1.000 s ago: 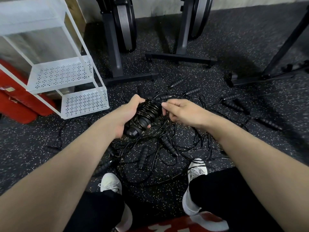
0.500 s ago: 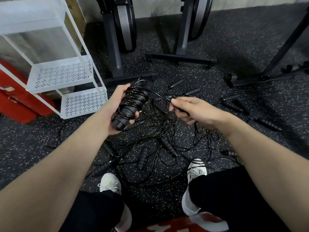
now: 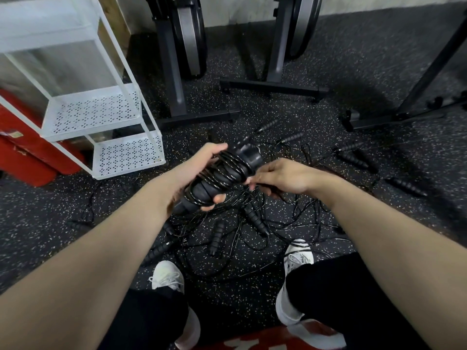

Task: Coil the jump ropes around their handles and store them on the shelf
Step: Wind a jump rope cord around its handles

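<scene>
- While the left hand [image 3: 199, 173] keeps a clenched grip around one bundle of handles [image 3: 222, 176] wound with black rope, the right hand [image 3: 283, 176] pinches the rope's free end [image 3: 249, 181] beside it.
- At least ten loose handles [image 3: 217, 237] lie in tangled rope [image 3: 275, 223] on the floor [image 3: 379, 59].
- One white shelf [image 3: 121, 157] stands left; its two visible perforated trays hold nothing.
- Two white shoes [image 3: 166, 277] flank the pile.
</scene>
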The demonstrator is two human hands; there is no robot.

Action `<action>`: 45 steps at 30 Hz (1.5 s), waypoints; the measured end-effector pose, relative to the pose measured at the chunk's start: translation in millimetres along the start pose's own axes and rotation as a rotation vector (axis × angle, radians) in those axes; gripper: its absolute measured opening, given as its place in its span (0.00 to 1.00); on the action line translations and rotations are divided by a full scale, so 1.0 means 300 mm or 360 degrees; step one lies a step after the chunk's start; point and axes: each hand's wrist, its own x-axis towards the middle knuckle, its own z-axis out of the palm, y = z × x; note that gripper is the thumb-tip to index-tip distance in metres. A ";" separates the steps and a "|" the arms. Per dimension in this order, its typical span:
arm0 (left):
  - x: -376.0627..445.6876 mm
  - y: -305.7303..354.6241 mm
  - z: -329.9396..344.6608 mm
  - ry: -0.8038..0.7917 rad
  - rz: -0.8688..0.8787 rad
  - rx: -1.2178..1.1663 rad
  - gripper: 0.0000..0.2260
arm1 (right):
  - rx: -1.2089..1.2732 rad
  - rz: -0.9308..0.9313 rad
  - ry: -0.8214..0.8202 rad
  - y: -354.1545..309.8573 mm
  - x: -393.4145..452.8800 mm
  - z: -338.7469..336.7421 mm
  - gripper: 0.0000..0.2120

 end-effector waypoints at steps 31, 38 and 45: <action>0.127 -0.128 0.045 0.0903 0.0041 0.0725 0.13 | -0.0806 -0.0254 0.0636 -0.073 0.010 0.048 0.13; 0.127 -0.099 0.038 0.1043 0.0106 -0.0038 0.20 | -0.0176 -0.0270 0.0570 -0.057 0.003 0.046 0.05; 0.111 -0.076 0.044 0.0981 0.0177 -0.0410 0.17 | -0.0128 -0.0381 0.0560 -0.081 -0.011 0.053 0.10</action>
